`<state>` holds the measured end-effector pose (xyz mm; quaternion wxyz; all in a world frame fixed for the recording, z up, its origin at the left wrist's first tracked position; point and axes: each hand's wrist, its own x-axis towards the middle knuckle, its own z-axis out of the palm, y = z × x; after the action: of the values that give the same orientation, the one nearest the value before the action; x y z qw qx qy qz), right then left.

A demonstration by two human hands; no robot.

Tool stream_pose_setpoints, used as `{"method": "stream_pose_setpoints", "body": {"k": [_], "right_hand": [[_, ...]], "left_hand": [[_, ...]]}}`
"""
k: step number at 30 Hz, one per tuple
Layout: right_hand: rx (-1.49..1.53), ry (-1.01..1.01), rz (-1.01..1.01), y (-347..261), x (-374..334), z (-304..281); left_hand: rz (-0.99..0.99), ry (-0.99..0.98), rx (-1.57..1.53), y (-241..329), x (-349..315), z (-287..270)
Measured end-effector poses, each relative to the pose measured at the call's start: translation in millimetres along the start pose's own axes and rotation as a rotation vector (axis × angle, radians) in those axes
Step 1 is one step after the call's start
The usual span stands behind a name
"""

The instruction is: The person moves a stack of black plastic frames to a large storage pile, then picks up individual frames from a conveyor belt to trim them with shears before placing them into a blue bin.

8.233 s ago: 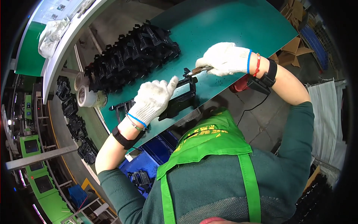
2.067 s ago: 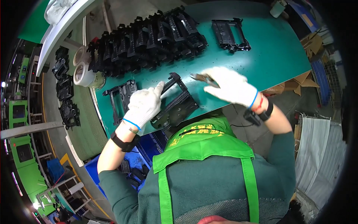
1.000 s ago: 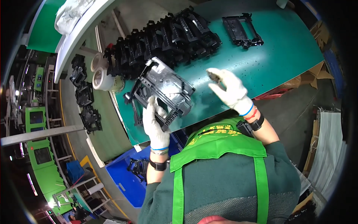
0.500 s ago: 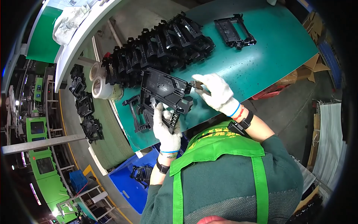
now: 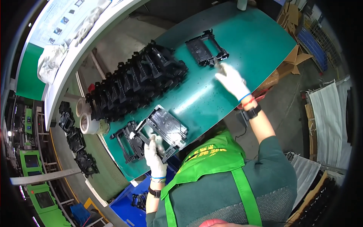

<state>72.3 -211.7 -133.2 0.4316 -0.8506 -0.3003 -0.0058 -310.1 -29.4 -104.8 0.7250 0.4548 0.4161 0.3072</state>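
My left hand [image 5: 152,154], in a white knit glove, is closed on the lower edge of a black plastic frame [image 5: 166,123]. The frame is tilted above the table, its broad panel catching the light. Behind it, another black frame [image 5: 126,142] lies at the table's near left. My right hand [image 5: 232,81], gloved too and somewhat blurred, is stretched out to the right. Its fingers pinch a small grey-brown piece [image 5: 217,66], whose kind is not clear. That piece is close to the corner of a single black frame [image 5: 200,49] lying on the table.
A long row of stacked black frames [image 5: 136,79] runs along the far left of the green table [image 5: 242,38]. Tape rolls [image 5: 89,123] stand at its left end. Below lies a blue bin [image 5: 123,208]. More black parts [image 5: 75,140] sit on a conveyor [image 5: 107,170].
My right hand has moved away from the held frame, out toward the single frame. My left hand has turned the held frame, and its panel now looks brighter. The whole view has shifted.
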Motion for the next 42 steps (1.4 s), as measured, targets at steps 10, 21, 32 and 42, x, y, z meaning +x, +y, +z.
{"method": "stream_pose_setpoints", "body": {"k": [10,21,32,42], "right_hand": [[-0.250,-0.237,0.446,64,165,-26],[0.611,-0.502,0.222,-41,167,-48],[0.912,-0.265,-0.209,-32,106,79],[0.348,-0.053,0.070,-53,80,78]], "left_hand": [[-0.019,-0.014,0.192,-18,4,7],[-0.136,0.028,0.152,-27,-8,1],[-0.166,-0.015,0.153,-39,-6,-3],[-0.152,0.010,0.152,-40,-9,-6]]}}
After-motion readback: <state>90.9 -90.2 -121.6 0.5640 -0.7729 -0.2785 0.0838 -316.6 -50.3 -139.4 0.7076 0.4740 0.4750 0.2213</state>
